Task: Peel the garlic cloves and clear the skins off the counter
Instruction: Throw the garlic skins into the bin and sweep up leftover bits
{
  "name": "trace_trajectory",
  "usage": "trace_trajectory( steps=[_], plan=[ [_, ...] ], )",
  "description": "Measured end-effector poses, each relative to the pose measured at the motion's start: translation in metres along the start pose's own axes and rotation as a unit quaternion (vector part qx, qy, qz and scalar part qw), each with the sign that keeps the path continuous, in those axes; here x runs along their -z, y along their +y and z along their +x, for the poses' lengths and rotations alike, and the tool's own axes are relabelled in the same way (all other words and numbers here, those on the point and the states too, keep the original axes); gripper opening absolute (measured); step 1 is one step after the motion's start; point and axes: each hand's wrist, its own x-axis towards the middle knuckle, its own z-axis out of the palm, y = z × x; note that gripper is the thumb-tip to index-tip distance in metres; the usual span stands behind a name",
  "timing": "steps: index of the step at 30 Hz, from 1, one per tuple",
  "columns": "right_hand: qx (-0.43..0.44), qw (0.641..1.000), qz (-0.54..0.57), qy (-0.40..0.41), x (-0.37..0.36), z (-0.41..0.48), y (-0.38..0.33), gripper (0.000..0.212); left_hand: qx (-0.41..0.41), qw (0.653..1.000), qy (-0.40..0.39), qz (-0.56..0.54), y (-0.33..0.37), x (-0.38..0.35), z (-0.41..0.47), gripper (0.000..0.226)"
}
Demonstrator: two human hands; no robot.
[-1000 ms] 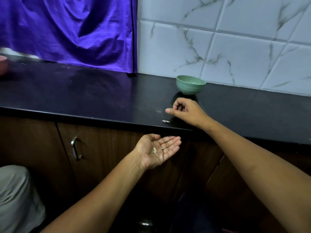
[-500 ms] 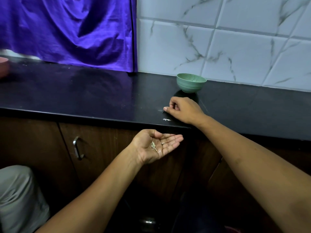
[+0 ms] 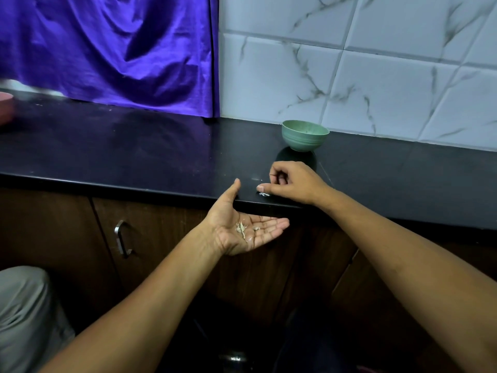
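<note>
I have a broad open stretch of glossy black stone counter (image 3: 129,146) left of the small green ribbed bowl (image 3: 305,136), which stands near the white marbled tile wall (image 3: 376,90). A hanging purple cloth curtain (image 3: 107,55) closes the back left.

Purple curtain (image 3: 107,49) hangs beside marbled wall tiles (image 3: 376,63). Brown cabinet (image 3: 67,238) carries a metal handle (image 3: 122,239). Pink dish (image 3: 5,107) at far left.

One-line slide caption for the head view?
Right hand rests by a skin scrap at the counter edge; open left hand below it cups garlic skins.
</note>
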Motion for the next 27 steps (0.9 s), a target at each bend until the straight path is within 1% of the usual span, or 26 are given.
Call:
trace_trajectory(
  steps=[2,3,6,8,12,14,16,17,19,21,23,25,27],
  plan=[
    [-0.018,0.998,0.051,0.025,-0.001,0.004,0.004,0.049,-0.003,1.0,0.005,0.01,0.0,0.001,0.001,0.12],
    [-0.027,0.998,0.054,0.037,-0.001,0.006,0.006,0.047,-0.004,1.0,0.007,0.012,0.0,0.001,0.002,0.12],
    [-0.013,0.999,-0.027,0.032,-0.002,0.006,0.001,0.039,-0.003,1.0,0.005,0.007,0.001,0.003,0.005,0.121],
    [0.012,0.999,-0.038,0.021,-0.002,0.001,-0.005,0.039,0.0,1.0,-0.002,0.004,0.002,0.005,0.005,0.122],
    [0.052,0.998,0.017,-0.008,-0.002,-0.016,-0.012,0.043,0.0,1.0,-0.005,-0.003,0.002,0.005,0.006,0.122],
    [0.044,0.996,0.081,-0.012,-0.002,-0.02,-0.013,0.043,0.0,1.0,-0.005,-0.001,0.002,0.005,0.006,0.122],
    [0.016,0.99,0.143,0.016,-0.001,-0.018,-0.008,0.039,0.001,1.0,-0.007,-0.002,0.002,0.004,0.006,0.122],
    [0.003,0.989,0.143,0.035,-0.001,-0.016,-0.004,0.036,0.001,1.0,-0.006,-0.004,0.001,0.004,0.005,0.121],
    [-0.013,0.994,0.093,0.051,0.0,-0.012,0.002,0.032,0.0,1.0,-0.004,-0.008,0.001,0.004,0.005,0.121],
    [-0.007,0.999,0.032,0.034,0.002,-0.012,0.001,0.028,0.001,1.0,-0.006,-0.012,0.001,0.004,0.005,0.12],
    [0.019,1.0,0.004,0.01,0.004,-0.017,-0.007,0.029,0.001,1.0,-0.008,-0.011,0.001,0.004,0.005,0.119],
    [0.042,0.999,0.022,-0.007,0.004,-0.025,-0.013,0.034,0.0,1.0,-0.006,-0.008,0.002,0.004,0.005,0.119],
    [0.04,0.997,0.072,-0.015,0.004,-0.03,-0.014,0.041,-0.004,1.0,-0.003,-0.011,0.001,0.004,0.005,0.119]
  ],
)
